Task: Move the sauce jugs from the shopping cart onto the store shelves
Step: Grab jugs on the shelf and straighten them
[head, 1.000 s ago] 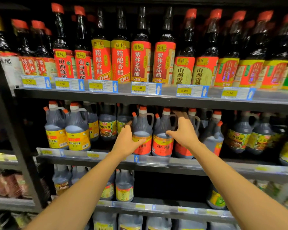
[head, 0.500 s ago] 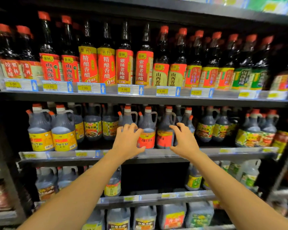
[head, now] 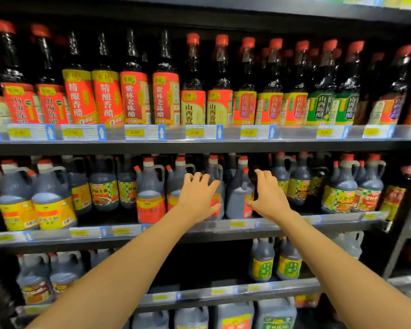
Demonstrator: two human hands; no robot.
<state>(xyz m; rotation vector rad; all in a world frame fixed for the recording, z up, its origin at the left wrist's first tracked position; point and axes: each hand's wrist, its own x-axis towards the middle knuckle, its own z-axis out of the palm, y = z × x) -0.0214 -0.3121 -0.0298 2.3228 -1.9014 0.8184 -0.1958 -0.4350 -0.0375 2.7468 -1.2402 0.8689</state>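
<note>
Dark sauce jugs with red labels stand in a row on the middle shelf (head: pixel 235 225). One jug (head: pixel 150 198) is left of my hands, and another (head: pixel 236 200) shows between them. My left hand (head: pixel 199 195) is spread open in front of a third red-labelled jug (head: pixel 216 173) and hides most of it. My right hand (head: pixel 268 195) is open too, its thumb close to the jug between my hands. I cannot tell whether either hand touches a jug. The shopping cart is out of view.
Tall vinegar bottles (head: pixel 166 96) fill the shelf above. Yellow-labelled jugs (head: pixel 52 203) stand at the left of the middle shelf and green-and-yellow ones (head: pixel 342 193) at the right. More jugs (head: pixel 262 260) sit on lower shelves. A black upright (head: pixel 403 222) bounds the bay on the right.
Both hands have come off the red-labelled jugs and drawn back a little with fingers spread. The view has pulled back and swung, so the shelves sit further left in frame.
</note>
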